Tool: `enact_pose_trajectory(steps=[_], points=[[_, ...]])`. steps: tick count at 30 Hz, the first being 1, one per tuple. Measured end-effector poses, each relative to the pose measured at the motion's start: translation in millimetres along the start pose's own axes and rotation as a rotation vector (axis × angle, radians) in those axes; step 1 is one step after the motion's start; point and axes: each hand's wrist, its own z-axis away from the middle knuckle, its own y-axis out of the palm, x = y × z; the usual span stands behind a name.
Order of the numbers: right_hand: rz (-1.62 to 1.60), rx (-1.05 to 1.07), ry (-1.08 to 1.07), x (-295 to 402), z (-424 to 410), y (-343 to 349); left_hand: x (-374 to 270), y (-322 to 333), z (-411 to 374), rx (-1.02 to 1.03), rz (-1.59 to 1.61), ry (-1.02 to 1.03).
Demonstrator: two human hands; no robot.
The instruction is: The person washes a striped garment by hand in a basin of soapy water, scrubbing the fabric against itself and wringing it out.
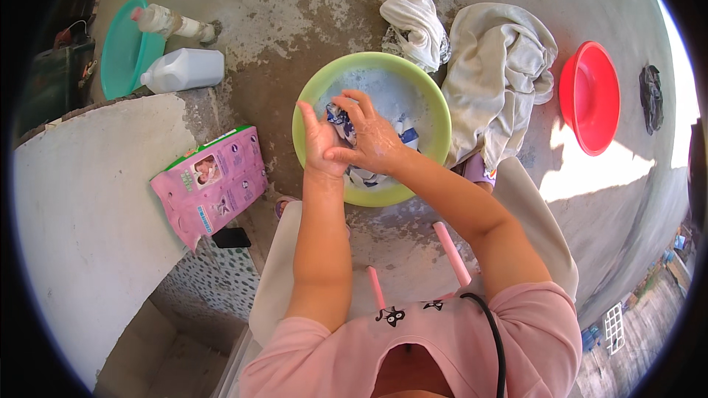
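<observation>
A light green plastic basin (442, 138) of sudsy water stands on the concrete floor before me. Over it, a bunched blue-and-white patterned cloth (341, 123) is pressed between my hands. My left hand (322, 141) is turned palm up with the thumb or a finger sticking out to the basin's left rim. The wet right hand (369, 135) lies across that palm, its fingers curled round the cloth. More blue-and-white cloth (409, 135) lies partly under the suds at the right side and near edge of the basin.
White twisted fabric (415, 27) and a large off-white cloth (500, 66) lie beyond and right of the basin. A red basin (600, 99) stands farther right. At left are a white plastic jug (188, 71), a teal basin (124, 50), a pink package (213, 182) and a black phone (232, 237).
</observation>
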Motion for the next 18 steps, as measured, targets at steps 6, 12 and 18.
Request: enact_pose_trajectory(steps=[6,12,18], points=[[-0.212,0.197,-0.241,43.4,-10.4,-7.7,-52.7,-6.4,52.4,-0.088,-0.365,0.261],[-0.202,-0.421,0.682,-60.5,-10.5,9.9,26.0,-48.8,2.3,-0.395,-1.327,0.511],[0.344,0.280,0.288,-147.6,33.1,32.3,100.1,-87.3,-12.0,-0.298,-2.331,0.259]])
